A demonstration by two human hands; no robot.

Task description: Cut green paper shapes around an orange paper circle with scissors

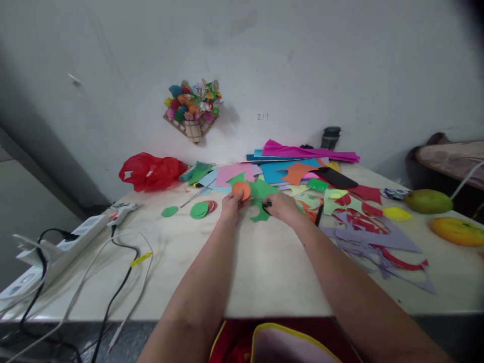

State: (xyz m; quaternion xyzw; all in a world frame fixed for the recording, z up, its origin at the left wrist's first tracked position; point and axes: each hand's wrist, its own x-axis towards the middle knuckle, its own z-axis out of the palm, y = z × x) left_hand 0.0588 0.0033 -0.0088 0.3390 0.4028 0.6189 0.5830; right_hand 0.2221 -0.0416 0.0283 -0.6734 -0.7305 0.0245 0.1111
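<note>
My left hand (232, 205) is closed on an orange paper circle (242, 190), which lies against a sheet of green paper (263, 189) with cut-out curved edges. My right hand (282, 206) grips scissors (266, 204); their black handle shows at the fingers, and the blades are hard to make out against the green. Left of my hands, green paper circles (198, 210) overlap orange and brownish ones (212, 205). Farther left, a single green circle (170, 211) lies by itself.
Coloured paper sheets (291, 170) and a black phone-like slab (336, 177) lie at the back. Purple scraps (372, 237) and mangoes (429, 200) are on the right. A red plastic bag (151, 171), a power strip (56, 254) and cables (126, 272) occupy the left.
</note>
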